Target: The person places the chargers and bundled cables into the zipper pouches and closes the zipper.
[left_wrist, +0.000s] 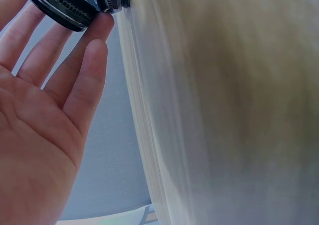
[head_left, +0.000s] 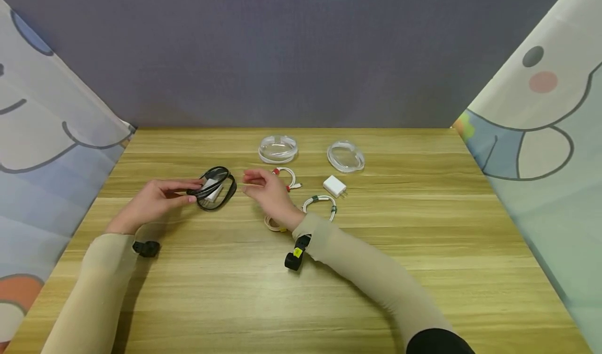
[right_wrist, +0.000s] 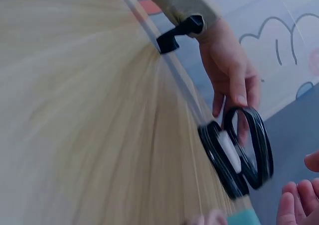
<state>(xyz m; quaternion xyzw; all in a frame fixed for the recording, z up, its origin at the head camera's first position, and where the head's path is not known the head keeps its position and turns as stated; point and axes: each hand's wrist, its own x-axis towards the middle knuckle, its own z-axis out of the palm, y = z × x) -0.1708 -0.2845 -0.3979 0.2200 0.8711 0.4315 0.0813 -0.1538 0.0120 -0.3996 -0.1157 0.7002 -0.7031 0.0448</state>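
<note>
In the head view my left hand [head_left: 157, 197] holds a coiled black cable [head_left: 231, 189] at its left side, thumb below and fingers above. The coil's loops stand apart in the right wrist view, with a white block [right_wrist: 229, 151] between them. From above, this looks like a white charger plug [head_left: 212, 190]; whether it is attached is unclear. My right hand [head_left: 273, 194] is just right of the coil, not touching it. Its fingertips appear to pinch a thin pale green strip [head_left: 253, 185], which shows as a teal patch [right_wrist: 244, 218] in the right wrist view.
Two coiled white cables [head_left: 278, 150] [head_left: 345, 156] lie toward the back. Nearer are a white cable with red ties [head_left: 292, 175], a white charger [head_left: 334, 186], a white cable with dark green ties [head_left: 320, 198] and a beige coil [head_left: 273, 225] partly under my right wrist.
</note>
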